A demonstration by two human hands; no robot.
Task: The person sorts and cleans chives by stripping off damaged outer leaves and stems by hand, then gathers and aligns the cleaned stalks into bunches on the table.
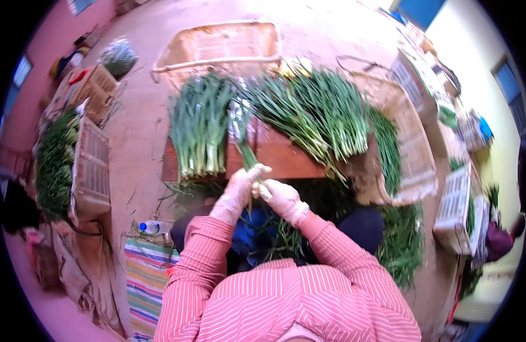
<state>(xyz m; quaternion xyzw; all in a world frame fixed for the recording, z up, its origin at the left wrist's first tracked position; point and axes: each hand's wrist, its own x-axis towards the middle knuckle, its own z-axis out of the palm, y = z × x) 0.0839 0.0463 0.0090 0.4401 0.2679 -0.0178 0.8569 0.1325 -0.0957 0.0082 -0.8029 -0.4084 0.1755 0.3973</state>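
Both my hands wear pale thin gloves and meet just past the near edge of a low brown wooden table (pixel 274 149). My left hand (pixel 238 187) is closed around the white lower part of a few green onions (pixel 247 155), whose leaves point away over the table. My right hand (pixel 283 200) is pressed close beside it, its fingers pinched at the root ends; the exact grip is partly hidden. On the table, a neat row of green onions (pixel 200 125) lies to the left. A larger, looser pile (pixel 325 111) spreads to the right, with clear plastic (pixel 240 111) between them.
A wicker basket (pixel 223 45) stands beyond the table, and another basket (pixel 408 131) holding greens leans at its right. Loose leaves (pixel 396 242) cover the floor at right. Left are a bottle (pixel 152 227), a striped mat (pixel 146 279) and a crate (pixel 92 165) beside greens.
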